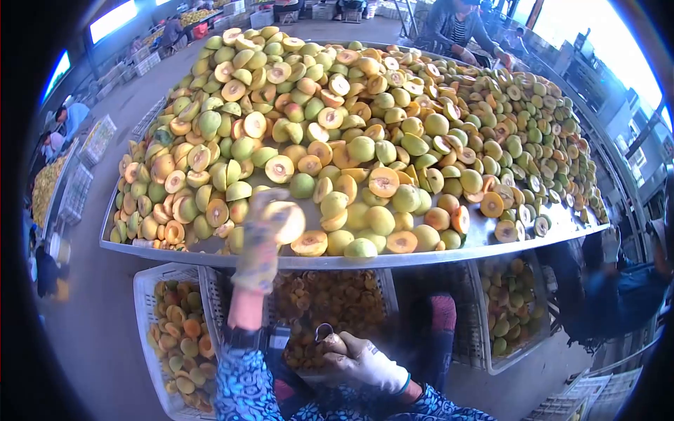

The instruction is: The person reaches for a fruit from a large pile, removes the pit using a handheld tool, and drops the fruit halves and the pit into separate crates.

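Note:
My left hand (258, 242), in a patterned, soiled glove and smeared by motion, reaches up to the near edge of a metal table (323, 260). A peach half (286, 222), cut face showing, is in its fingers. Around it lies a big heap of yellow-green peaches (302, 185), many cut in half with stones showing. Lower down, over my lap, my right hand (372, 363) in a white glove is closed around the handle of a pitting tool (324, 331). The tool's curved metal loop points up and away from the glove.
Below the table stand a white crate of peach halves (184, 337), a middle crate of brownish pieces (330, 298) and a right crate of peaches (509, 309). A co-worker (460, 31) sits at the far side. More crates (97, 140) line the left.

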`<action>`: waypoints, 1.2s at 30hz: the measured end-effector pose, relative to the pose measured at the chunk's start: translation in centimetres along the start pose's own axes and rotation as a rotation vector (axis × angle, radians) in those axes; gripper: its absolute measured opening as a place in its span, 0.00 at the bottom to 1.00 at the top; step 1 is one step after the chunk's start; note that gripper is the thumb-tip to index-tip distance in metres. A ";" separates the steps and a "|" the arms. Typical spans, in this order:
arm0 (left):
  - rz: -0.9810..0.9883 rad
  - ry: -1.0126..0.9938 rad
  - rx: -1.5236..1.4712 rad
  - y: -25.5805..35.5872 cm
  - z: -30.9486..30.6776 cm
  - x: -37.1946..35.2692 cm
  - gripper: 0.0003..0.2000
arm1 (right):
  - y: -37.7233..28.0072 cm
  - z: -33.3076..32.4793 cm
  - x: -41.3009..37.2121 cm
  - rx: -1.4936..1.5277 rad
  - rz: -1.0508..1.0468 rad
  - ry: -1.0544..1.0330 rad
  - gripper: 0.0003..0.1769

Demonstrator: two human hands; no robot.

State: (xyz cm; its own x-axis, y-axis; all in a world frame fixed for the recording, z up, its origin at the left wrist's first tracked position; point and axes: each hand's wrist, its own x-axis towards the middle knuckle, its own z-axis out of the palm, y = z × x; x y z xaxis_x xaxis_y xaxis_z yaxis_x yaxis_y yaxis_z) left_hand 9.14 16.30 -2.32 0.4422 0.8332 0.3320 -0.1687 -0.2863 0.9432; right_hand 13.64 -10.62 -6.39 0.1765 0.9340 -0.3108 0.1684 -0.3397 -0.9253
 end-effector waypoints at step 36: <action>-0.111 0.193 0.144 9.5 -1.0 -17.2 0.19 | -6.4 0.0 1.5 0.000 -0.358 -0.372 0.11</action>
State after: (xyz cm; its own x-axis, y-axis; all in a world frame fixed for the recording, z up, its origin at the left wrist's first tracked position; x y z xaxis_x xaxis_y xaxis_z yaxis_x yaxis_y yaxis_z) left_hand -0.99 -0.28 0.86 0.2725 0.9341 0.2307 0.0048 -0.2410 0.9705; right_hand 12.86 -7.01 -0.94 -0.2486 0.9681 -0.0311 0.1552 0.0081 -0.9878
